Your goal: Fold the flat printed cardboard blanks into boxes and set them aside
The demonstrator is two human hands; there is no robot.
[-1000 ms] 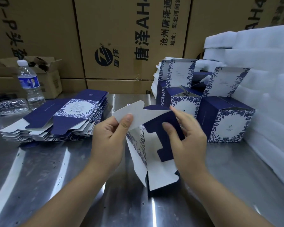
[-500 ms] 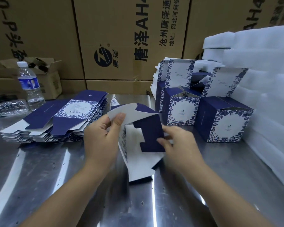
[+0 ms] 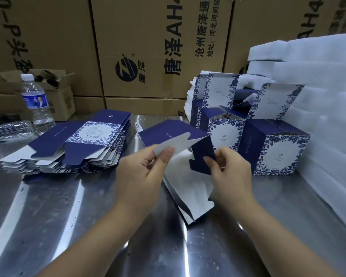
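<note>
**Blank lowered and opened out, end flaps in both grips**

The box blank (image 3: 185,182) sits lower than a second ago. Its near end now seems to rest on the steel worktop (image 3: 68,220), and the navy top panel has swung up and away from the person, so the body gapes into a rough sleeve. The left hand (image 3: 140,176) pinches the white tab (image 3: 164,150) between thumb and forefinger. The right hand (image 3: 232,172), which was pushing with straight fingers, now pinches the notched navy flap (image 3: 203,156). I judge the box is squared up and the end closure is just starting; no flap is tucked yet.

Room is uneven. Just beyond the right grip stand the finished boxes (image 3: 274,148), the nearest close to the fingertips, with foam sheets (image 3: 328,120) banked further out on that side. A flap swung outward there could knock a box. Left of the left grip, and somewhat beyond it, lies the stack of flat blanks (image 3: 72,148), near but apart, with a water bottle (image 3: 36,100) behind it. Bare worktop lies under and nearer than both wrists, the freest room for turning the box.
</note>
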